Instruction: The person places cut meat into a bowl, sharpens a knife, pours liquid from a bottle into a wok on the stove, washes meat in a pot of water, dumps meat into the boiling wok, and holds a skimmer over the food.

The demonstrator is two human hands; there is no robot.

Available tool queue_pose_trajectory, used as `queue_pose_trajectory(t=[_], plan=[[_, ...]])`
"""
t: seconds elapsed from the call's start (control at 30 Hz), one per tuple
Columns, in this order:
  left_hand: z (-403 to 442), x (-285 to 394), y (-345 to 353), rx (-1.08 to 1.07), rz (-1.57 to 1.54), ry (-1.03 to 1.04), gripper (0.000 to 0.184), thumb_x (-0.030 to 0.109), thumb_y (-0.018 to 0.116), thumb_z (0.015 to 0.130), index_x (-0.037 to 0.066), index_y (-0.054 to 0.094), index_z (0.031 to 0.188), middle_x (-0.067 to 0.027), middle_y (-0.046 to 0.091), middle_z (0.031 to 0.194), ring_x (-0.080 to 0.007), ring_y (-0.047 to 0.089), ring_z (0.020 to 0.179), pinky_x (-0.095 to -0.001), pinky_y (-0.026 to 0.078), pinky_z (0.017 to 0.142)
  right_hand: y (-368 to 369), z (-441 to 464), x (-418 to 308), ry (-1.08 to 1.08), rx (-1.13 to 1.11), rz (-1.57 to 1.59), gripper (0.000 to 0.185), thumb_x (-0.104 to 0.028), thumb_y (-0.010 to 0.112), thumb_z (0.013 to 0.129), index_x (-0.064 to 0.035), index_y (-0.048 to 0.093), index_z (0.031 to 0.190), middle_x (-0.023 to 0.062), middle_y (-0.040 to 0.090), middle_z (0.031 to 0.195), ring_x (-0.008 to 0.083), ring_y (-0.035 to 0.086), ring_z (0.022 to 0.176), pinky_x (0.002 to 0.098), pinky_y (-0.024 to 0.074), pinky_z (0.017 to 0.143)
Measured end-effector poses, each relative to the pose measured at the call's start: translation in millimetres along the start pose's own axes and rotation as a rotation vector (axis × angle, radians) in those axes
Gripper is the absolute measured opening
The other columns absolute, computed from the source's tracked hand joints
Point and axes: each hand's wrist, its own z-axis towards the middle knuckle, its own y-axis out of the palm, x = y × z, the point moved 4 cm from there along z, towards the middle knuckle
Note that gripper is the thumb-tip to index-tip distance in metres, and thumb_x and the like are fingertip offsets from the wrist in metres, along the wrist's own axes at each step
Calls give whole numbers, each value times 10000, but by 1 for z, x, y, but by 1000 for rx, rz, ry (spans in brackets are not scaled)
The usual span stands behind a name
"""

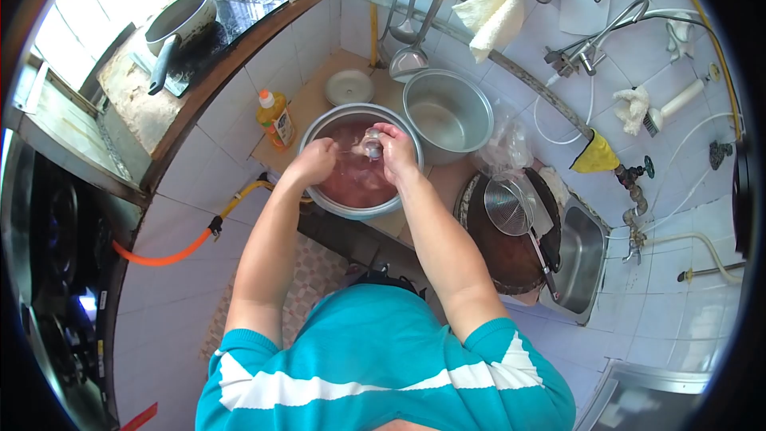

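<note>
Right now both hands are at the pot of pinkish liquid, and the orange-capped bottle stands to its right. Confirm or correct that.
Wrong side: the head view shows the bottle left of the pot. The left hand and right hand are indeed there.

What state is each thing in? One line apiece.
Left hand: fingers curled; grip contents unclear
Right hand: closed on pale item
Pale item: held over the front pot; identity unclear
Front pot: uncovered, reddish liquid inside
Rear pot: uncovered, no contents visible
Bottle: orange cap on
Saucepan: uncovered, contents unclear
Strainer: lying down, unheld
</note>
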Motion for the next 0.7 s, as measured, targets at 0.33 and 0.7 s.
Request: queue_pose_trajectory(t=[0.33,0.7], plan=[[8,14,27,-53,-535,0,341,351,579,944,17,643,922,-57,638,807,-134,564,747,-294,455,648,9,-4,-5,-12,-122,-54,141,-52,551,921,-32,603,1050,78,669,953,142,628,806,283,514,685],[11,11,10,175,238,54,265,221,571,881,-16,681,925,-210,673,883,-394,638,904,-468,492,822,-10,-6,-10,-196,116,-1160,277,-101,552,846,-5,624,1096,222,622,1129,353,606,1049,439,476,899]])
